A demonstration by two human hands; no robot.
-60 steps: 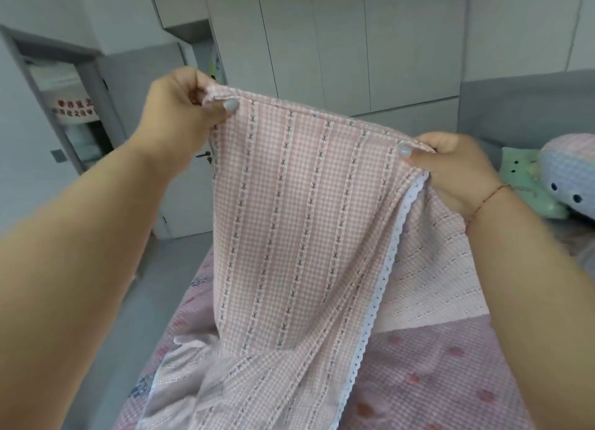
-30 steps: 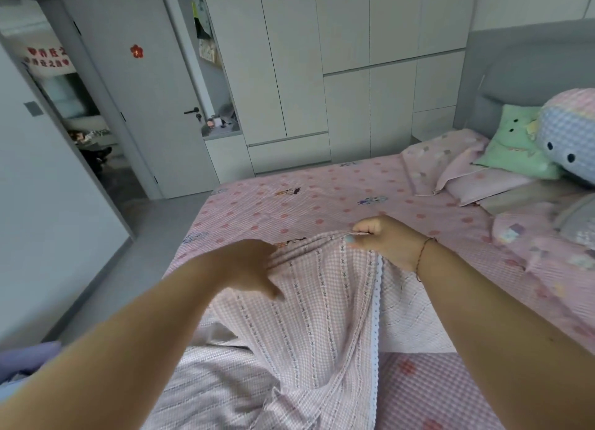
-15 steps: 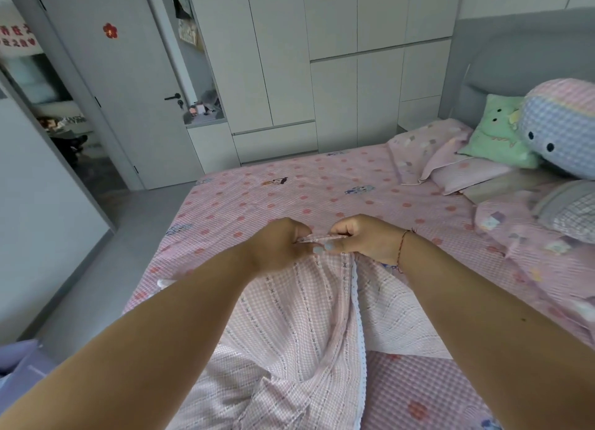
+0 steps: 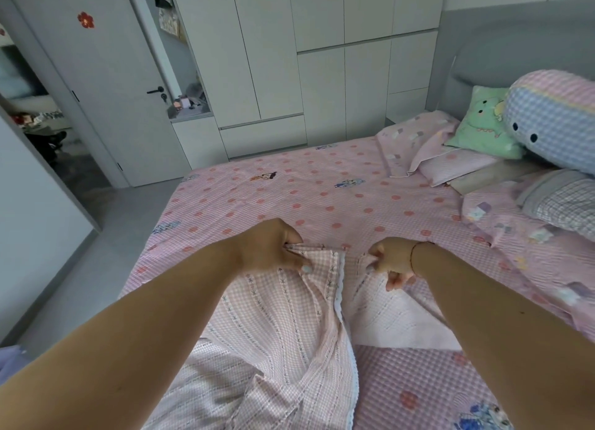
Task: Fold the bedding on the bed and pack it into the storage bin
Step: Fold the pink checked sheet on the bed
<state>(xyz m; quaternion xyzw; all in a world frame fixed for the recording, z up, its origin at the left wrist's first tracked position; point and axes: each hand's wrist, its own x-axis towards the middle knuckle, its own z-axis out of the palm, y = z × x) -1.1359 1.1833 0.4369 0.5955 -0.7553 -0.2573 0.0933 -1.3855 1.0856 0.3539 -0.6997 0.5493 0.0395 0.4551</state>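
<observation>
A pink checked cover (image 4: 283, 326) with dark stitched stripes and a white lace edge lies bunched on the bed (image 4: 322, 201), running from the near edge toward the middle. My left hand (image 4: 273, 247) pinches its far top corner against the bed sheet. My right hand (image 4: 391, 262) is a little to the right, fingers curled around the paler underside layer of the same cover. No storage bin is in view.
Pillows, a green cushion (image 4: 483, 123) and a round checked plush (image 4: 553, 120) crowd the headboard end at the right. White wardrobes (image 4: 322, 59) line the far wall. An open door (image 4: 96, 85) and grey floor lie to the left.
The cover was held up in the air, then lowered onto the bed. My hands met at its top edge, and now the right hand has moved apart to the right.
</observation>
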